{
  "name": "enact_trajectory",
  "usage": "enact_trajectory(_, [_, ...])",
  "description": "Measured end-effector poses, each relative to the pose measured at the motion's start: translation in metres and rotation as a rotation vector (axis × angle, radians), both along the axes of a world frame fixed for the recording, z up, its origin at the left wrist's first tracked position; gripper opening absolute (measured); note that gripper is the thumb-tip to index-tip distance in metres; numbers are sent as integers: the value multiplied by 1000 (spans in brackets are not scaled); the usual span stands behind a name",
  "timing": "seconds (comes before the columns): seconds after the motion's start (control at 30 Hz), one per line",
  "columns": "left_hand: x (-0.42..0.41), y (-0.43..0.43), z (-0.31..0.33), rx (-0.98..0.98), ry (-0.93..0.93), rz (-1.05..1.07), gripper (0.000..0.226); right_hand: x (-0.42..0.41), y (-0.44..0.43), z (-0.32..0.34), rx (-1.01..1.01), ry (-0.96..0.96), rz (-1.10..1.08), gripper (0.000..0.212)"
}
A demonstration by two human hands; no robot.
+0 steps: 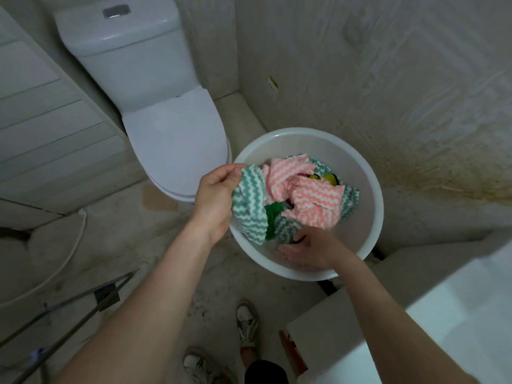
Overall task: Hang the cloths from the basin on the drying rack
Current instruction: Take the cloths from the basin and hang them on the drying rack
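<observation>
Two bare hands work at a round white plastic basin seen from above.

1. Left hand: positioned at the left rim of the basin. Fingers and thumb are curled round the upper edge of a green-and-white zigzag-striped cloth, gripping it. The cloth hangs from the grip over the left inner wall of the basin.

2. Right hand: positioned inside the basin at its near side, palm down. The fingers are bent into the pile of cloths and rest on a pink fold. Whether they pinch any cloth cannot be told, as the fingertips are hidden.

3. Basin contents: pink-and-white zigzag-striped cloths lie crumpled in the middle. A plain dark green cloth lies between them and the gripped cloth. A small yellow item shows among the folds at the far side; its kind cannot be told.

4. Surroundings: the basin stands just beside a white ceramic toilet, lid closed, and near a pale tiled wall. The thin metal bars of a drying rack cross the lower left, well apart from the basin. Worn white shoes stand on the stained concrete floor.
</observation>
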State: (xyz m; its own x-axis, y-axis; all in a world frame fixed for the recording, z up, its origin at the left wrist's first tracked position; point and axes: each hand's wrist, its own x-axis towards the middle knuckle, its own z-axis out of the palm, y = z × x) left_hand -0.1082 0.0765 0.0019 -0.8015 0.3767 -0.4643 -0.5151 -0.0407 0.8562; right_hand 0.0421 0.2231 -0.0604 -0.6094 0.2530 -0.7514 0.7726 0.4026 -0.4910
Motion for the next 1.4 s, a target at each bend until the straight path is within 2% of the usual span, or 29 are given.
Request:
enact_trajectory(0.07, [6, 0, 0, -37, -9, -22, 26, 2, -8, -12, 282, -95, 218, 13])
enact_trajectory(0.1, [9, 1, 0, -56, -16, -32, 26, 3, -10, -14, 338, -67, 228, 10])
enact_trajectory(0.13, [11, 1, -2, -101, 6, -47, 24, 3, -12, -13, 299, -16, 194, 15])
enact_trajectory(0.17, [13, 1, -4, -155, 48, -80, 23, 2, -9, -10, 199, 61, 114, 23])
enact_trajectory(0.2, [16, 1, -7, -217, 112, -137, 21, 2, -5, -4, 42, 140, -62, 26])
enact_trajectory(0.3, [28, 1, -13, -341, 234, -447, 7, -1, 1, 15, -623, 276, -696, 22])
enact_trajectory(0.37, [39, 3, -20, -458, 304, -735, 32, -4, 4, 20, -926, 357, -823, 14])
enact_trajectory(0.4, [44, 5, -23, -514, 386, -816, 32, -7, 6, 20, -1013, 398, -834, 8])
enact_trajectory(0.43, [48, 6, -24, -544, 466, -825, 23, -10, 5, 19, -1056, 424, -839, 14])
enact_trajectory(0.47, [51, 6, -22, -555, 531, -797, 26, -14, 4, 18, -1042, 417, -855, 22])
enact_trajectory(0.5, [52, 5, -23, -570, 590, -775, 34, -19, 2, 17, -961, 390, -877, 26])
enact_trajectory(0.57, [56, 2, -18, -620, 703, -746, 32, -28, -5, 8, -589, 373, -822, 20])
enact_trajectory(0.63, [55, -6, -16, -616, 668, -614, 29, -34, -9, -6, -5, 373, -530, 16])
enact_trajectory(0.7, [47, -16, -14, -489, 498, -391, 37, -32, -9, -22, 411, 266, -126, 24])
enact_trajectory(0.77, [37, -30, -9, -394, 401, -258, 42, -29, -10, -33, 563, 156, 118, 42])
enact_trajectory(0.8, [34, -35, -5, -371, 383, -251, 43, -27, -10, -35, 621, 147, 174, 44])
enact_trajectory(0.87, [34, -44, 2, -372, 380, -250, 42, -30, -10, -38, 716, 197, 259, 34])
enact_trajectory(0.93, [36, -51, 6, -374, 385, -258, 41, -35, -5, -39, 727, 274, 265, 20])
enact_trajectory(1.03, [38, -63, 9, -335, 368, -237, 46, -40, 1, -30, 610, 503, 169, 14])
enact_trajectory(1.1, [40, -69, 14, -290, 353, -190, 49, -43, -1, -6, 497, 691, 15, 9])
enact_trajectory(1.17, [42, -72, 21, -240, 304, -131, 42, -46, -8, 28, 319, 793, -183, 6])
enact_trajectory(1.2, [43, -73, 26, -228, 276, -92, 34, -47, -12, 45, 165, 795, -320, 10])
enact_trajectory(1.27, [44, -75, 40, -205, 239, -37, 19, -52, -23, 75, -304, 727, -636, 17])
enact_trajectory(1.33, [44, -82, 53, -152, 195, 3, 17, -59, -39, 100, -729, 628, -869, 18])
enact_trajectory(1.4, [44, -92, 65, -81, 125, 52, 19, -65, -59, 119, -865, 543, -924, 19])
